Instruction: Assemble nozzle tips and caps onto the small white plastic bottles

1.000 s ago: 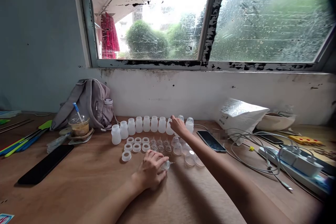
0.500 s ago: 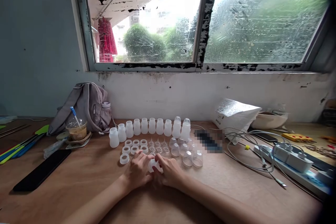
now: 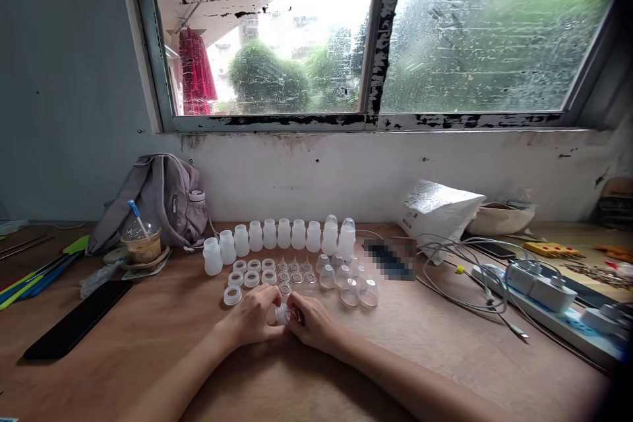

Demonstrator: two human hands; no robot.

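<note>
My left hand (image 3: pixel 254 316) is wrapped round a translucent baby bottle (image 3: pixel 282 314), tipped on its side with its threaded neck to the right. Most of the bottle's body is hidden by the fingers. My right hand (image 3: pixel 310 322) is closed in a pinch at the neck end, on something small and clear that its fingers mostly cover. Just beyond my hands lie white screw rings (image 3: pixel 232 295) in rows, clear bottle teats (image 3: pixel 295 275) standing tip up, and clear dome caps (image 3: pixel 368 293). Behind them stands a curved row of open baby bottles (image 3: pixel 213 256); two capped bottles (image 3: pixel 347 239) end it.
At the left are a black phone-like slab (image 3: pixel 76 323), an iced drink cup (image 3: pixel 142 244) and a grey backpack (image 3: pixel 171 201). On the right, a white bag (image 3: pixel 440 211), tangled cables (image 3: pixel 455 303) and a power strip (image 3: pixel 548 313) with chargers lie on the wooden table (image 3: pixel 148 369).
The bottle has turned in my hands, so its threaded neck now shows between them, facing right. My right hand has shifted slightly to the neck end. The whole view has moved a little.
</note>
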